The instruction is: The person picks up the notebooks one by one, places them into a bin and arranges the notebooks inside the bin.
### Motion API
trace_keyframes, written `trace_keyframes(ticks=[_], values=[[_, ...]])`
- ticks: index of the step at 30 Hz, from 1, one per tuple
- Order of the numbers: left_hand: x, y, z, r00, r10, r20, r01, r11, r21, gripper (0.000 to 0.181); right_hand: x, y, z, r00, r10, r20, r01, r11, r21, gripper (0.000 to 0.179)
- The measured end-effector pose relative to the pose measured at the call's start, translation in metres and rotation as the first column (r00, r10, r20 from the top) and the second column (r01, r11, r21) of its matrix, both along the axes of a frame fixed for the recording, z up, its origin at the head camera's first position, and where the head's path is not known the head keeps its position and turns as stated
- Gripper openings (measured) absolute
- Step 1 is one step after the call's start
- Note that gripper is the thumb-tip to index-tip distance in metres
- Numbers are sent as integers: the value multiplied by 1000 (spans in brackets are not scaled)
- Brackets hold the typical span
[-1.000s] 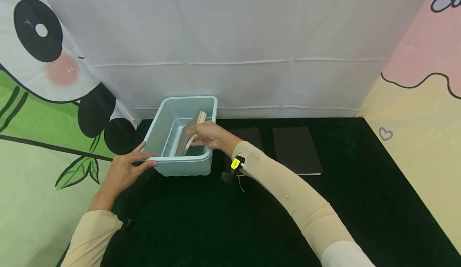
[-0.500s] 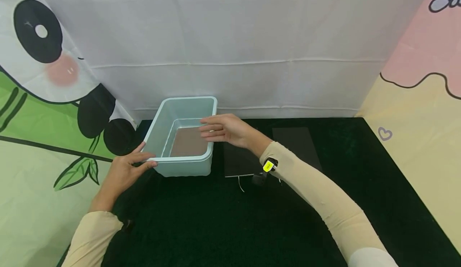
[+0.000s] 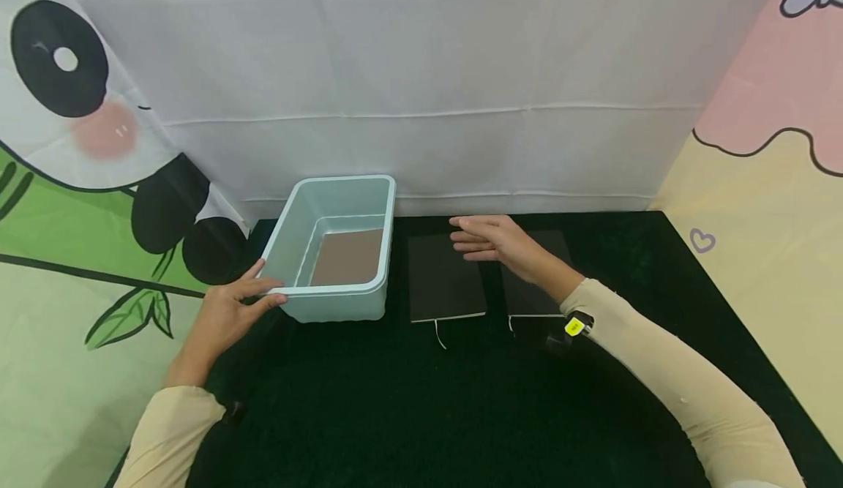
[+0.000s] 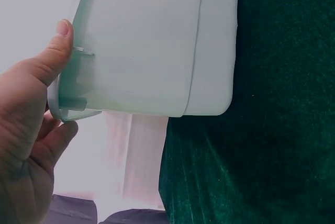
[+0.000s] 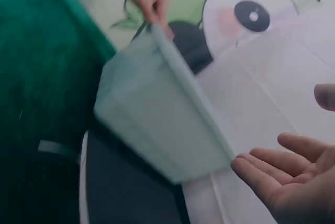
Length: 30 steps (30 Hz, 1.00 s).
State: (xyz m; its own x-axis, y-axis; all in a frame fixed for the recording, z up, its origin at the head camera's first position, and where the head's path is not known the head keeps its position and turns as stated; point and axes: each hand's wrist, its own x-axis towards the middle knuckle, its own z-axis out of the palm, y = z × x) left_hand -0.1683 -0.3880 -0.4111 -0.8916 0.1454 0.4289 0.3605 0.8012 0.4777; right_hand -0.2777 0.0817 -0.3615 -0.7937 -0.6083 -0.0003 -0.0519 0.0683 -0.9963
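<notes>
Right hand (image 3: 497, 243) — fingers extended, nothing held — masks far corner of left notebook (image 3: 444, 283) and part of right notebook (image 3: 527, 301), both black. Left hand (image 3: 227, 314) pinches near-left rim corner of smooth, round-cornered, pale-blue tub (image 3: 342, 292); brown book (image 3: 345, 257) flat inside. Beneath: dark-green velvety cloth (image 3: 408, 415). Behind: creased white sheet (image 3: 448, 56).

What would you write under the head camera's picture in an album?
Left hand grips a pale blue bin with a flat brown item inside; the right hand hovers near two black notebooks.

Rm above bin (image 3: 339, 306) exc. L hand (image 3: 229, 311)
</notes>
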Motion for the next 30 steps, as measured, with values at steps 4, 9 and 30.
trace_keyframes(ticks=[4, 9, 30], values=[[-1, -1, -1, 1000, 2, -3, -2, 1000, -6, 23, 1, 23, -16, 995, -50, -89, 56, 996, 71, 56], [-1, -1, -1, 1000, 1, -18, -2, 1000, -17, 23, 6, 48, -37, 978, -105, -178, 134, 977, 163, 54], [-5, -4, -1, 998, -18, -57, 18, 1000, -12, 22, 20, 149, -95, 811, -101, -577, 464, 713, 526, 59]])
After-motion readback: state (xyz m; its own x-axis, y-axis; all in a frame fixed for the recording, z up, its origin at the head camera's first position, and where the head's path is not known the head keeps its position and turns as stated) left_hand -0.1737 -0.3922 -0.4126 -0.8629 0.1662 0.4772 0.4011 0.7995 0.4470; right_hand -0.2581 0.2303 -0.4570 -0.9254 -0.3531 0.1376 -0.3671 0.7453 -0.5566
